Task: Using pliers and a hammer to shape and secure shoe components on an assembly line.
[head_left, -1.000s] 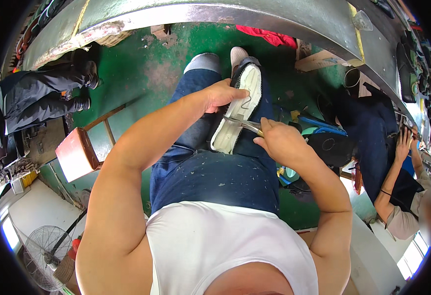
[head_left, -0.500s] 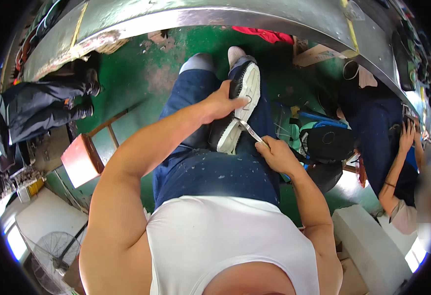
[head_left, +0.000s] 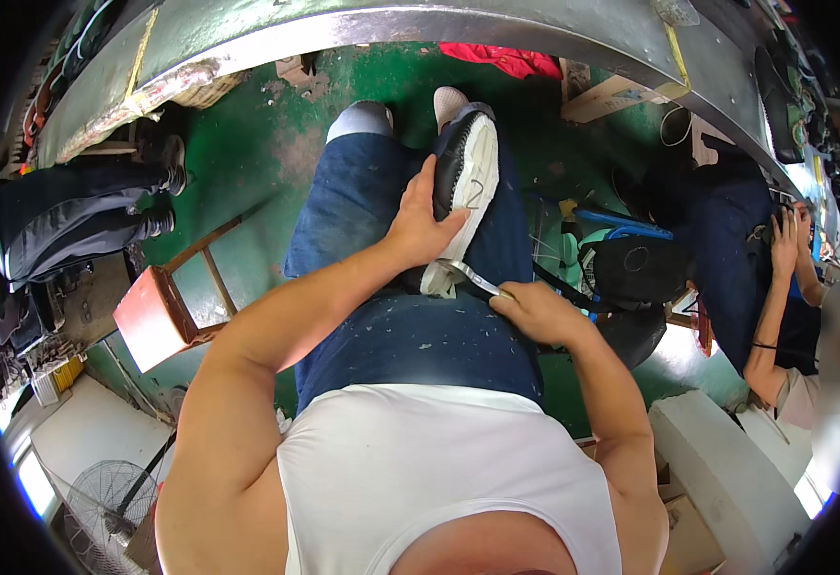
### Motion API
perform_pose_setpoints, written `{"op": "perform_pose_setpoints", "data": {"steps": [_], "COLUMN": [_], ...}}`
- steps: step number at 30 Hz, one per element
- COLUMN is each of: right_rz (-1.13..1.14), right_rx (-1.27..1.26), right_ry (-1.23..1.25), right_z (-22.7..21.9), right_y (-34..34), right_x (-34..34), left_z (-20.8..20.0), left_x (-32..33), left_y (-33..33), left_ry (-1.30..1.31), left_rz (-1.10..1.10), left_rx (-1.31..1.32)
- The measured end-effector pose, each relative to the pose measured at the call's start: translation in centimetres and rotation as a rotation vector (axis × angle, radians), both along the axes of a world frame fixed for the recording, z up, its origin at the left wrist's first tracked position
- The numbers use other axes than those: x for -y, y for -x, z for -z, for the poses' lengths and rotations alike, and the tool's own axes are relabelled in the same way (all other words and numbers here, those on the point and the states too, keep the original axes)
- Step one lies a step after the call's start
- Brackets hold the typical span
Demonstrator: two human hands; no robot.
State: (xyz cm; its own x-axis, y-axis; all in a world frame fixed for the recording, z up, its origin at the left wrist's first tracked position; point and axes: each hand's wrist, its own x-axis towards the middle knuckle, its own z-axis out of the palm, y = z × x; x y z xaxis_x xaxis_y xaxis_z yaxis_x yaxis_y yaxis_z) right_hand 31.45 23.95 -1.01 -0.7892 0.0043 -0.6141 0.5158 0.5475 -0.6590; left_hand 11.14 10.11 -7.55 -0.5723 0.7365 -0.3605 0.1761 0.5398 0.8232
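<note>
An unfinished shoe (head_left: 480,172) with a black upper and a whitish underside lies sole up along my right thigh, its toe pointing away from me. My left hand (head_left: 424,225) grips it from the left, thumb pressed on the pale underside and fingers along the black side. In my right hand (head_left: 540,311) is a slim, curved metal hand tool (head_left: 477,278). Its head rests at the heel end of the shoe, just below my left thumb. The exact kind of tool cannot be made out.
A metal-edged workbench (head_left: 362,29) curves across the far side. A red-topped stool (head_left: 154,316) stands to the left, a wire fan (head_left: 113,498) behind it. A co-worker's hands (head_left: 786,240) are at the right, near a black bag (head_left: 635,273). Another person's legs (head_left: 84,211) show at left.
My left hand has slid toward the heel along the shoe. The tool's head has moved from the shoe's middle to nearer the heel, my right hand shifting slightly toward me.
</note>
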Motion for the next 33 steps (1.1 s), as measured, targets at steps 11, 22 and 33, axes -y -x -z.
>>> {"op": "perform_pose_setpoints", "data": {"steps": [11,22,33], "right_rz": [0.175,0.472,0.215], "right_rx": [0.262,-0.197,-0.778], "right_ry": [0.412,0.247,-0.502], "right_z": [-1.3,1.6,-9.7], "right_y": [3.1,6.7,14.3], "right_x": [-4.9,-5.3,-12.6], "left_z": [1.7,-0.5,-14.0], "left_x": [5.6,0.9,2.9], "left_y": [-0.6,3.5,14.6], "left_ry": [-0.086,0.197,-0.245], "left_rz": [0.095,-0.13,-0.188], "left_rx": [0.382,0.223,0.632]}}
